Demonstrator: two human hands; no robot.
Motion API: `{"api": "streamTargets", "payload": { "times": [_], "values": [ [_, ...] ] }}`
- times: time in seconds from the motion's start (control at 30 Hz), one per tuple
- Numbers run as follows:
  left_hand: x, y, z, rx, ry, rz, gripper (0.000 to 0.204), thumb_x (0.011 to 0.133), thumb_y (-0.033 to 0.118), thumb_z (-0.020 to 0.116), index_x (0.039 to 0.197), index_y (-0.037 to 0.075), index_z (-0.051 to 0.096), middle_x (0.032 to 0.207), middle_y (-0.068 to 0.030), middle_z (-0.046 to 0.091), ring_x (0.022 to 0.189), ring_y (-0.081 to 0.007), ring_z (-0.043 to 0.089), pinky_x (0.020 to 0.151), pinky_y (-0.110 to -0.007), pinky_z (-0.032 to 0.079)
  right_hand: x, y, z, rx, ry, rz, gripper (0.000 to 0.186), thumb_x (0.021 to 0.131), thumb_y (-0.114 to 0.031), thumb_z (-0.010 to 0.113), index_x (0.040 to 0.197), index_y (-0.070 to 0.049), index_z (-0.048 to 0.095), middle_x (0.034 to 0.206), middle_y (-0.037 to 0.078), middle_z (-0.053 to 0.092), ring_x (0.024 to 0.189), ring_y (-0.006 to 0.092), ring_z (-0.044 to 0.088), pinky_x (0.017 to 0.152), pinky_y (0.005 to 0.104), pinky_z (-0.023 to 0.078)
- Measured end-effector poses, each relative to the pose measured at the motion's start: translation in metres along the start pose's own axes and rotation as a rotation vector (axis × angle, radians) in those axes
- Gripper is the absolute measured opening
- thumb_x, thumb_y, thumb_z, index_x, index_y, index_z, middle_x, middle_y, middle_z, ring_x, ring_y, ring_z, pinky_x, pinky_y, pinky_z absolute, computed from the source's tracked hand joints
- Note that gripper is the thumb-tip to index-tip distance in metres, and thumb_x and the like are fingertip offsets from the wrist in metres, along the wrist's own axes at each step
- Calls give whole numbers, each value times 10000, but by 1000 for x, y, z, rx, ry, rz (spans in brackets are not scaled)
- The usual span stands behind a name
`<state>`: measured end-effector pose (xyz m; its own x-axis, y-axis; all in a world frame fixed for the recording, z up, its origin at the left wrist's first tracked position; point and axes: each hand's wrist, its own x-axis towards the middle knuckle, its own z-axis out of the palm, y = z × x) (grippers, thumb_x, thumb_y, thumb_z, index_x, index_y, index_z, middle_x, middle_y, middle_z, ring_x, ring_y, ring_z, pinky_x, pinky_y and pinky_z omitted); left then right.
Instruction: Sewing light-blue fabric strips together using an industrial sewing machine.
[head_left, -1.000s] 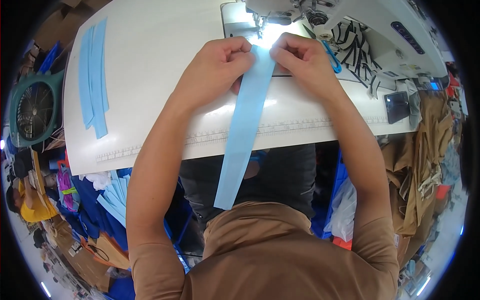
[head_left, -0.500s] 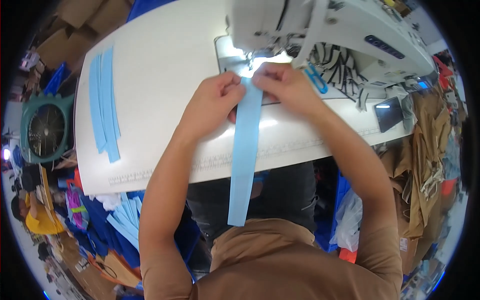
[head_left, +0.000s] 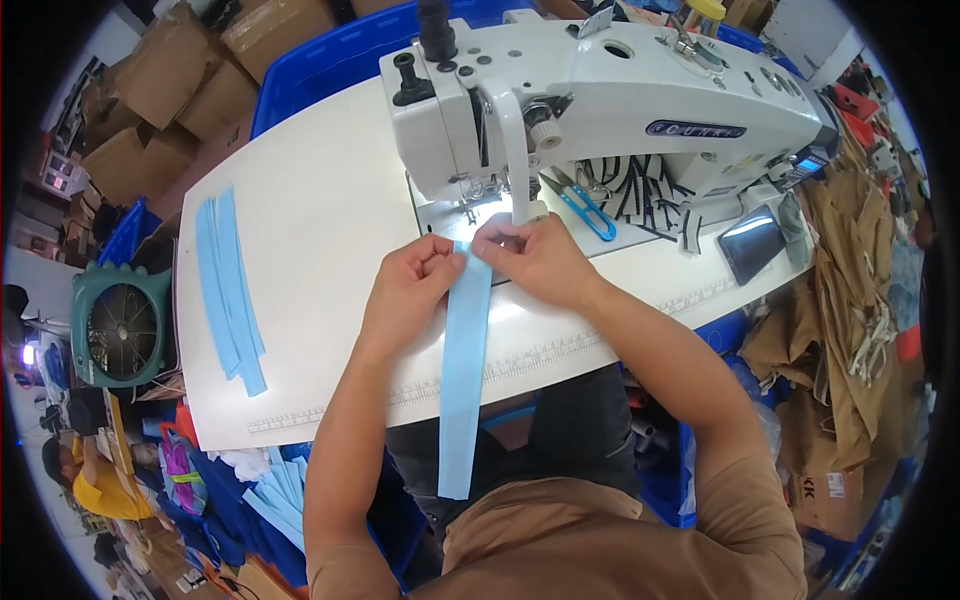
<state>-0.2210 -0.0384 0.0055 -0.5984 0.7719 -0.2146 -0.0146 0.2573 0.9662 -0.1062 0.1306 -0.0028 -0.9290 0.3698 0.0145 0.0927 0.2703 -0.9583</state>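
Just in front of the needle of a white sewing machine (head_left: pixel 440 130), a long light-blue fabric strip (head_left: pixel 463 370) is pinched at its far end. My left hand (head_left: pixel 408 290) closes thumb and fingers on the strip's left edge. On the right edge, my right hand (head_left: pixel 535 255) pinches it the same way. The strip runs toward me across the table and hangs over its front edge. The needle and presser foot (head_left: pixel 472 212) are lit, close beyond my fingertips. Whether the strip's far end touches the foot I cannot tell.
More light-blue strips (head_left: pixel 228 290) lie on the left of the white table (head_left: pixel 320 230). Blue thread snips (head_left: pixel 590 212), dark-edged scraps (head_left: pixel 640 195) and a phone (head_left: pixel 752 243) are at the right. A green fan (head_left: pixel 122 325) stands left; a person in yellow (head_left: pixel 100 485) is farther off.
The view has tilted up, so more of the sewing machine shows and the table sits lower in the picture. Both hands still pinch the strip near the needle.
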Motion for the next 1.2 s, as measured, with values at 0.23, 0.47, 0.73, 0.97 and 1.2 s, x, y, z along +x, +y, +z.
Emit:
{"api": "streamTargets", "payload": {
  "times": [0.23,0.47,0.73,0.97,1.2],
  "values": [
    [4,-12,0,-96,27,11,152,1006,174,630,995,26,661,761,43,620,698,-38,518,666,-221,427,1,12,6,-119,30,-113,254,900,-285,720,1011,-59,756,579,73,573,497,176,490,526,343,394],
    [1,-4,4,50,41,41,165,1010,189,630,995,28,663,750,59,614,698,-14,492,651,-206,402,1,9,5,-146,38,-98,254,894,-272,730,1024,-56,755,587,86,584,522,193,530,549,346,429],
    [2,-6,3,-16,73,27,157,995,178,638,986,28,683,738,54,612,689,-16,494,643,-207,394,0,6,8,-148,48,-111,272,891,-226,735,1104,-59,760,610,94,590,544,185,550,572,321,460],
    [3,-8,-2,-73,67,24,168,982,179,633,969,20,689,725,43,628,652,-28,511,615,-222,399,-4,2,11,-164,75,-182,205,881,-145,740,1071,-77,775,635,97,617,553,178,566,582,310,472],
    [3,-6,-3,-104,32,-12,141,983,183,647,951,52,687,766,62,608,693,-22,506,632,-205,386,-1,10,13,-120,117,-426,191,876,-56,720,1055,-92,779,741,89,698,605,223,628,668,320,540]
  ]
}}
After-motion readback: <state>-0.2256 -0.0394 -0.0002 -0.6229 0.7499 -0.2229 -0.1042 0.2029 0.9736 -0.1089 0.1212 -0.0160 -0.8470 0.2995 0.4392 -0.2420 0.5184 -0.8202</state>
